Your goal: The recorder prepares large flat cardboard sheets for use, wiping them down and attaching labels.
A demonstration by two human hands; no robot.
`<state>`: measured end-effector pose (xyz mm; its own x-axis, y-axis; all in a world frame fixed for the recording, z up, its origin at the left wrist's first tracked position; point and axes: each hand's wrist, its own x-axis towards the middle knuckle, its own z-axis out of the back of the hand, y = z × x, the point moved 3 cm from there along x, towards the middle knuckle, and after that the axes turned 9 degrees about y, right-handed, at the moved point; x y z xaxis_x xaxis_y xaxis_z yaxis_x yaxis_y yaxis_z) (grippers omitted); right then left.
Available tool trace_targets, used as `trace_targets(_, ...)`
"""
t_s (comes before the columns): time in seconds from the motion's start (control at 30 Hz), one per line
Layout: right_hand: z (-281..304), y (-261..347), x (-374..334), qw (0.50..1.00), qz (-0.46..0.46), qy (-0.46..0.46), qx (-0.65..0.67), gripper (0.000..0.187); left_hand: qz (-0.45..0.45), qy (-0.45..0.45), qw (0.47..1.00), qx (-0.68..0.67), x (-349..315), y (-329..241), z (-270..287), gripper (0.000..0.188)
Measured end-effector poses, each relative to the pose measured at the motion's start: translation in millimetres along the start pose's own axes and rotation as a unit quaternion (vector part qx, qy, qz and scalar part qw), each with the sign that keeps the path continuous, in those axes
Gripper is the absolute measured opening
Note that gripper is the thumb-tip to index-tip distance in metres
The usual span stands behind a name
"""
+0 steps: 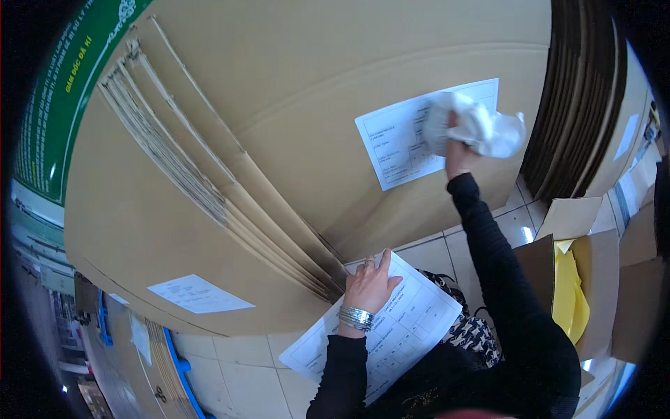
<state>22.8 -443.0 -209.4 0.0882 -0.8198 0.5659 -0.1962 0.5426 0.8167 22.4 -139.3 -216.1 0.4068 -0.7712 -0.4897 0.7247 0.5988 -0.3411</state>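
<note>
My right hand [460, 155] reaches forward, closed on a bunched white cloth [488, 129]. The cloth lies against a white printed sheet [394, 143] on the face of a large flat cardboard panel [314, 91] and covers part of that sheet. Lower down, my left hand [370, 285] rests on top of white printed papers [412, 318] that lie over my lap, index finger stretched out and thumb apart. Silver bangles circle the left wrist. How the papers are supported underneath is hidden.
Folded cardboard sheets [174, 146] lean at the left, one bearing a white label [199, 295]. More stacked cardboard [576, 105] stands at the far right. An open carton [600, 293] with yellow material [569, 297] sits at my right on the tiled floor [237, 380]. A green sign [77, 84] hangs upper left.
</note>
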Motion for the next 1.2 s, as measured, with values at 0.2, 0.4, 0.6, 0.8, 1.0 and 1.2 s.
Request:
trace_targets(0.2, -111, 89, -46, 0.906, 0.352, 0.128, -0.196, 0.046, 0.011, 0.026, 0.999, -0.021, 7, -7, 9, 0.064)
trace_targets(0.4, -88, 125, -11, 0.866, 0.365, 0.336, -0.059, 0.05, 0.016, 0.083, 0.992, -0.09, 18, 6, 0, 0.065)
trace_targets(0.6, -42, 93, 5, 0.885, 0.366, 0.148, -0.248, 0.054, 0.002, 0.067, 0.993, -0.093, 10, -12, 12, 0.061)
trace_targets(0.8, -42, -16, -142, 0.654, 0.467, 0.525, -0.28, 0.027, -0.022, 0.051, 0.994, -0.095, 15, -9, 0, 0.058)
trace_targets(1.0, 3, 26, -82, 0.771, 0.299, 0.513, -0.231, 0.053, 0.004, 0.04, 0.997, -0.06, 7, 0, -4, 0.057)
trace_targets(1.2, -2, 4, 40, 0.862, 0.382, 0.196, -0.269, 0.045, 0.022, -0.012, 0.999, -0.028, -4, 9, -5, 0.057)
